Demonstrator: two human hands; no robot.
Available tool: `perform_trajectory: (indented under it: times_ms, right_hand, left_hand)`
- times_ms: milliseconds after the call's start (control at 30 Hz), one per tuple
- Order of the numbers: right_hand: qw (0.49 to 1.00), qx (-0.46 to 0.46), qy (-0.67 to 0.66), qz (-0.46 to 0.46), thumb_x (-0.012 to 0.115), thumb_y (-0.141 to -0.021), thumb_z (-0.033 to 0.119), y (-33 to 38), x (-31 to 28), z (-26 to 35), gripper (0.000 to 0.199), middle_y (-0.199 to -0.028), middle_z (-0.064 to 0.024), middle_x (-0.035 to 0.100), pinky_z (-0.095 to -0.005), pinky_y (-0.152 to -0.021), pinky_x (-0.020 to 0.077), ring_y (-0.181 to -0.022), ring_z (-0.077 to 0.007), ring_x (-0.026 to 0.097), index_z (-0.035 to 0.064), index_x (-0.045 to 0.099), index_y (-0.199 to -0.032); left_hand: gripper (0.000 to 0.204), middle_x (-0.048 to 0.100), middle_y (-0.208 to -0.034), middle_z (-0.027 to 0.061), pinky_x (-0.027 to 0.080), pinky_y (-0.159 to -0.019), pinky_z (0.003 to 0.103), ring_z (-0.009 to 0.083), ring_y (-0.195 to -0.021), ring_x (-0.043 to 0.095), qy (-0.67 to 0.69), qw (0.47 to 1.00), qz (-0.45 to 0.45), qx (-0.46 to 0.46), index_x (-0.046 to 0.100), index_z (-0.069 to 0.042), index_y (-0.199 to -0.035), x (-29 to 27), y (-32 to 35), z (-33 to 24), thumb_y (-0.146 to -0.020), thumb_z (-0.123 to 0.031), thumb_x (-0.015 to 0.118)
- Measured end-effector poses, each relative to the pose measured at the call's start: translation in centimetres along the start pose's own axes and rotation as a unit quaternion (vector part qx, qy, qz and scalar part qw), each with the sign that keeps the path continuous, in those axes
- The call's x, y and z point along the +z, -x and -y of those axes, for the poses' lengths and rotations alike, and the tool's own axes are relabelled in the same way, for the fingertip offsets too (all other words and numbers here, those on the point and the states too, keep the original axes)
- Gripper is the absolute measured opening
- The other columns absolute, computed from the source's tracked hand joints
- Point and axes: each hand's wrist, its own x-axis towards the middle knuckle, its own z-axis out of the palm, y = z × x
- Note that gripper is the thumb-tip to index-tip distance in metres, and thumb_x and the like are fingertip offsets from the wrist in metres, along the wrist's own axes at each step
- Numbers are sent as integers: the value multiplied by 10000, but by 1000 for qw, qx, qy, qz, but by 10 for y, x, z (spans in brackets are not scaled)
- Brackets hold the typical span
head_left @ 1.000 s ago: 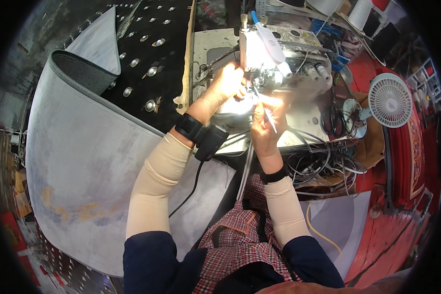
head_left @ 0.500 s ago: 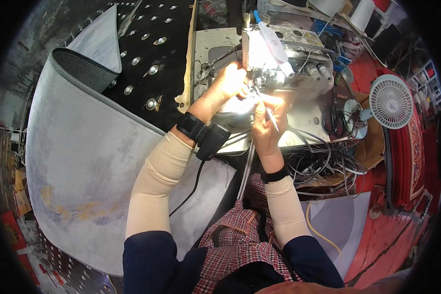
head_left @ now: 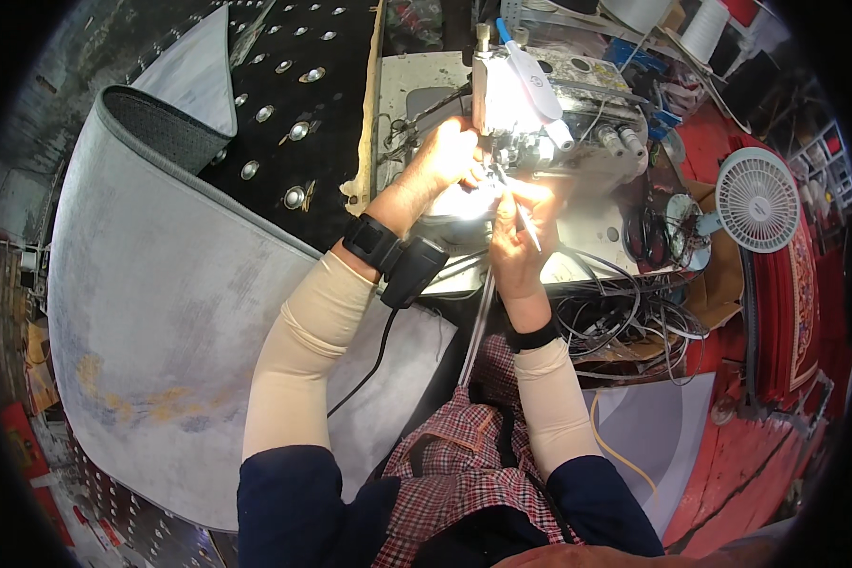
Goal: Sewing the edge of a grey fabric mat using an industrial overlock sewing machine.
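Both hands work close together at the needle area of an industrial sewing machine (head_left: 495,99), under a bright light that washes out detail. My right hand (head_left: 516,256) pinches a slim silver pair of tweezers (head_left: 532,229), with its tips pointing up toward the needle area. On the left side of the needle area is my left hand (head_left: 445,159), its fingers bent and drawn together against the machine parts. Whatever those fingertips hold, if anything, is hidden by glare and the fingers.
A large grey rug (head_left: 180,312) curves along my left beside a black table (head_left: 298,161) studded with metal balls. Tangled cables (head_left: 615,317) hang below the machine's front right edge. A small white fan (head_left: 757,201) stands at the right; thread cones (head_left: 702,36) stand behind.
The whole view has shifted very slightly. My right hand and the tweezers have tilted a little; my left hand stays at the same spot on the machine.
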Motion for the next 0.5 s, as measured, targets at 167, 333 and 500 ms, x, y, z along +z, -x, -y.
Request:
perform_trajectory:
  times_ms: [167, 333, 500]
  right_hand:
    - [999, -40, 22, -12, 573, -826, -29, -2, 1, 0, 102, -797, -123, 563, -316, -608, 473, -661, -224, 595, 5, 515, -903]
    - [996, -75, 47, -14, 586, -818, -21, -5, 1, -4, 102, -785, -125, 569, -323, -609, 476, -661, -233, 599, 9, 522, -892]
    - [995, -85, 46, -8, 595, -818, -18, -6, -2, -2, 106, -770, -127, 587, -317, -600, 484, -660, -238, 616, 9, 530, -897]
  left_hand:
    - [126, 556, -782, 141, 507, -474, 251, 187, -595, 633, 28, 999, 24, 8, 410, -25, -899, -4, 1, -1, -837, 0, 517]
    - [168, 556, -799, 150, 492, -466, 248, 182, -610, 629, 73, 995, 56, 23, 413, -25, -902, -8, -1, 1, -804, 22, 542]
    - [177, 556, -819, 159, 451, -436, 248, 167, -574, 598, 103, 994, 42, 10, 428, -13, -907, -5, 2, 3, -797, -1, 566]
